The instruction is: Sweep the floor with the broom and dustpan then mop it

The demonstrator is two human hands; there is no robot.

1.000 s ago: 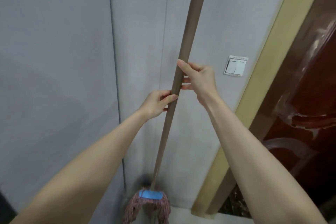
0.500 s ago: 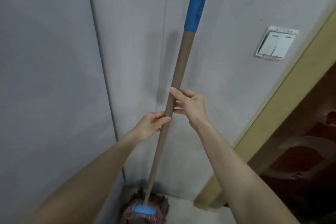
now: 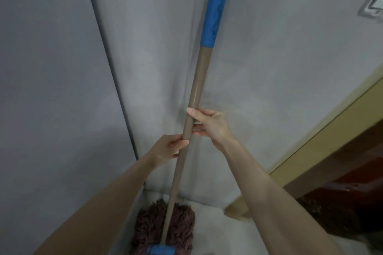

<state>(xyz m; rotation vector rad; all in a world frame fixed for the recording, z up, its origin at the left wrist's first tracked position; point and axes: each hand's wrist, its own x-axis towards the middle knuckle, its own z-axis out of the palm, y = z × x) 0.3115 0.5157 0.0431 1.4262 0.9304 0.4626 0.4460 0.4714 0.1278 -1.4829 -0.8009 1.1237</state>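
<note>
As the view is tipped downward, more of the mop head point(image 3: 163, 223) is shown, resting on the floor point(image 3: 217, 221) in the wall corner point(image 3: 124, 109). The handle point(image 3: 196, 80) is still held at mid-length: left grip point(image 3: 170, 148) closed round it, right grip point(image 3: 211, 124) likewise just above. The mopping stage is judged reached, not begun.

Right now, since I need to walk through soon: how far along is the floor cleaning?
Done: sweeping is probably over, since no broom or dustpan shows, but I can't confirm it. In hand: the left hand and right hand grip the mop handle, and the mop head rests on the floor by the wall. Left: likely the mopping, though I can't tell if it's starting or ending.
</note>
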